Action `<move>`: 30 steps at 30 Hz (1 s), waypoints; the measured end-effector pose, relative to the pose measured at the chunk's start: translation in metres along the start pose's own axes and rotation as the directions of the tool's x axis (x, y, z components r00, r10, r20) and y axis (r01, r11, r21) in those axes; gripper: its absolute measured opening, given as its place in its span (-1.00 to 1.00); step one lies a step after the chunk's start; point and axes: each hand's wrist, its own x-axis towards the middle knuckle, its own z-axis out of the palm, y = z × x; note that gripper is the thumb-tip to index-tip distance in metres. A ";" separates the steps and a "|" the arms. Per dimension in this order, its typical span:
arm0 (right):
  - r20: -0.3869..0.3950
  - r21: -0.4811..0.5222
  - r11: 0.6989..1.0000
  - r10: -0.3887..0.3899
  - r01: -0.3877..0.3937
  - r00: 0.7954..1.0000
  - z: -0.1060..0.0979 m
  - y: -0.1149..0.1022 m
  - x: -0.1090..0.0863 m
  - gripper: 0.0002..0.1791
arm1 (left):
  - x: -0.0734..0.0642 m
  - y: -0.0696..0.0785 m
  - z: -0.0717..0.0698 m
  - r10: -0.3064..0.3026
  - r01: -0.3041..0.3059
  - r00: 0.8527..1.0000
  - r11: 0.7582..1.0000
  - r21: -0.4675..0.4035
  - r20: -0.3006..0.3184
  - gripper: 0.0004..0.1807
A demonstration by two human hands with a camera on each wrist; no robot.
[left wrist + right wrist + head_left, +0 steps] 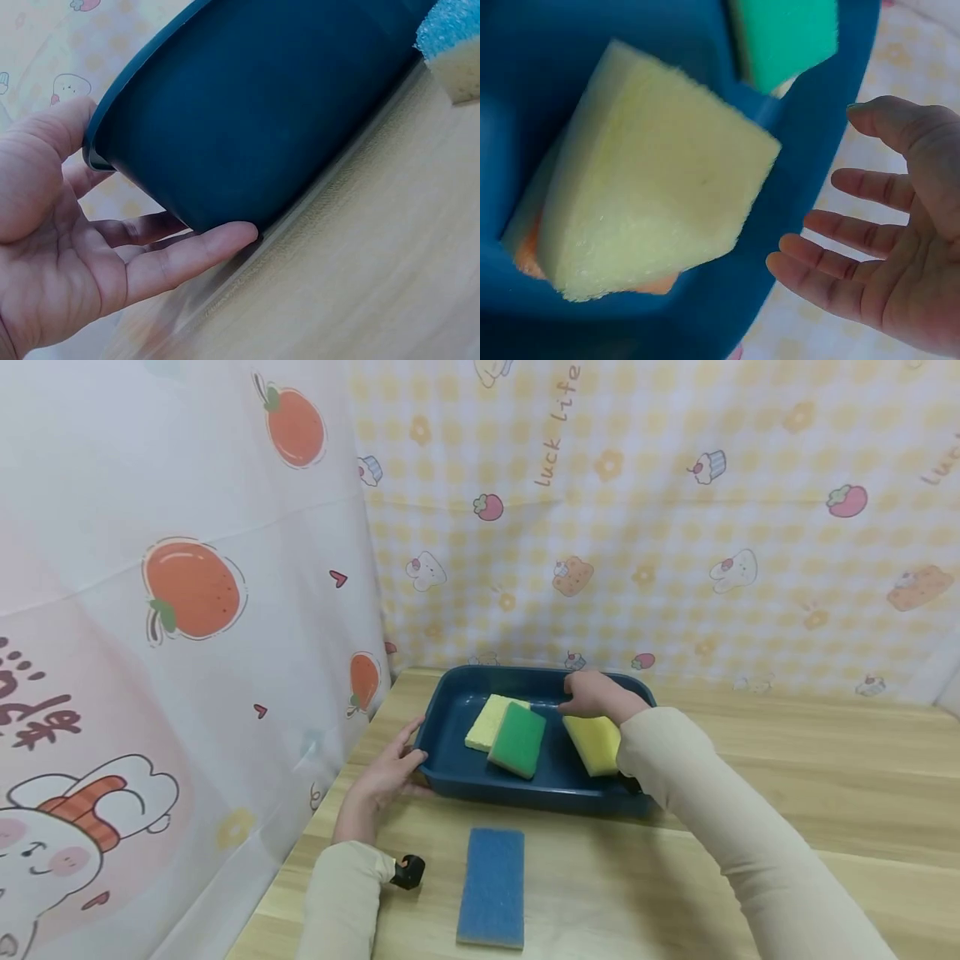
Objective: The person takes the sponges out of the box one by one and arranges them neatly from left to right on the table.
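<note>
My left hand (382, 772) grips the left end of a dark blue basin (517, 793), thumb over the rim and fingers low against the outer wall in the left wrist view. Over the basin's right part is my right hand (603, 695), its fingers loosely bent and holding nothing. Near it lies a yellow sponge (592, 745); the right wrist view shows an orange layer (529, 253) under that sponge. Left of it, a green-faced sponge (517, 740) leans on a pale yellow sponge (489, 720) inside the basin.
A blue-topped sponge (492, 887) lies flat on the wooden table (810, 777), in front of the basin. Patterned cloth (645, 527) hangs behind the table and along its left side. A black wrist mount (408, 872) sticks out from the left sleeve.
</note>
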 end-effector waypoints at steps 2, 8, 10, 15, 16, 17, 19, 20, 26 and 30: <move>0.021 -0.014 1.000 0.024 -0.024 0.999 0.004 0.006 0.002 -0.51 | 0.002 -0.002 0.000 -0.001 0.001 1.000 1.000 0.000 0.003 -0.31; 0.129 0.037 0.987 0.151 -0.157 0.980 0.013 0.017 0.005 -0.38 | 0.004 -0.005 -0.003 0.018 -0.018 0.999 1.000 0.001 0.029 -0.32; 0.145 0.047 0.983 0.169 -0.177 0.975 0.014 0.018 0.005 -0.35 | 0.005 -0.005 -0.004 0.023 -0.023 0.999 1.000 0.002 0.034 -0.32; 0.164 0.075 0.977 0.184 -0.198 0.969 0.015 0.019 0.006 -0.33 | 0.005 -0.005 -0.004 0.026 -0.026 0.999 1.000 0.008 0.031 -0.32; 0.170 0.079 0.976 0.185 -0.201 0.968 0.015 0.019 0.006 -0.32 | 0.004 -0.004 -0.003 0.026 -0.026 0.999 1.000 0.009 0.029 -0.32; 0.178 0.084 0.975 0.190 -0.208 0.965 0.015 0.019 0.006 -0.31 | 0.004 -0.004 -0.003 0.031 -0.031 0.999 0.999 0.015 0.033 -0.32; 0.194 0.092 0.971 0.201 -0.222 0.960 0.015 0.019 0.007 -0.30 | 0.003 -0.003 -0.003 0.025 -0.025 0.999 1.000 0.015 0.030 -0.32; 0.201 0.094 0.969 0.204 -0.227 0.958 0.015 0.019 0.007 -0.31 | 0.002 -0.003 -0.003 0.023 -0.024 0.999 1.000 0.016 0.029 -0.32; 0.218 0.100 0.969 0.201 -0.227 0.955 0.011 0.016 0.003 -0.42 | 0.001 -0.001 -0.001 0.027 -0.028 0.999 1.000 0.011 0.032 -0.32; 0.210 0.098 0.973 0.185 -0.209 0.960 0.009 0.015 0.001 -0.43 | 0.002 -0.001 -0.002 0.032 -0.032 0.999 0.999 0.014 0.044 -0.31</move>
